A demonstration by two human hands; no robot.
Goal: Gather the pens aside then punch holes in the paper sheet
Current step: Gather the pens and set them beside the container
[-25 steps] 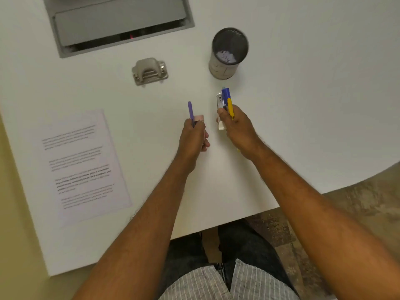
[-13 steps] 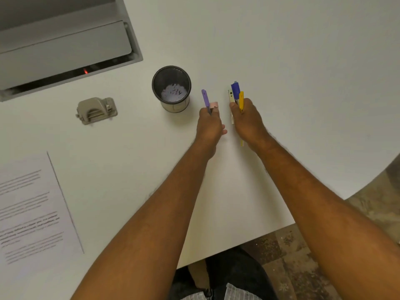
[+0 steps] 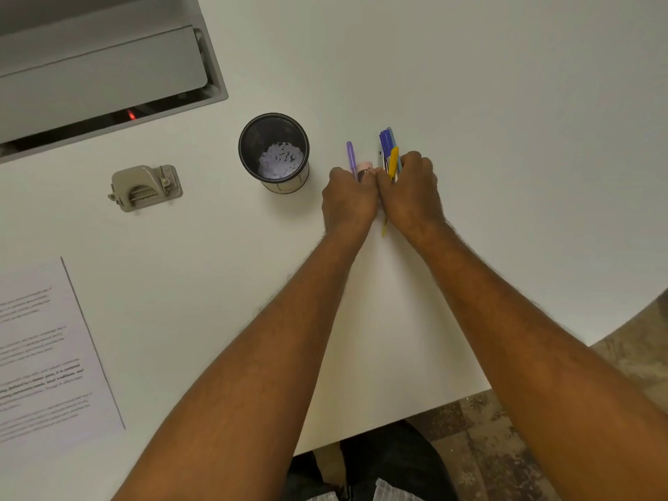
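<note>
Head view only. Pen-gathering step in progress, judged near its end. Left hand (image 3: 349,197) gripping a purple pen (image 3: 351,157), with something pink (image 3: 365,166) held against it; grip curled tight round both. Right hand (image 3: 410,189) wrapped round a bundle of pens (image 3: 388,150): blue caps, one yellow barrel, a pale blue one behind. Hands touching side by side near the middle of the counter (image 3: 470,103), just right of the black mesh cup (image 3: 273,150). No loose pens seen elsewhere on the counter. Pens not yet set down or dropped into the cup; cup bottom showing white flecks, probably punch confetti.

Punching step not started, by the look of it. Hole punch (image 3: 144,188) lying untouched toward the far left of the counter, well apart from both hands. Paper sheet (image 3: 47,356) flat at the near left edge, no holes visible in the part shown.

Hidden or unclear: exact pen count in the right grip not readable, barrels overlapping. Pink item's identity uncertain. Lower pen ends covered by the hands, save a yellow tip below the right one. Paper cut off at the left frame edge. Grey recessed hatch (image 3: 101,74) at the far left corner cropped.
</note>
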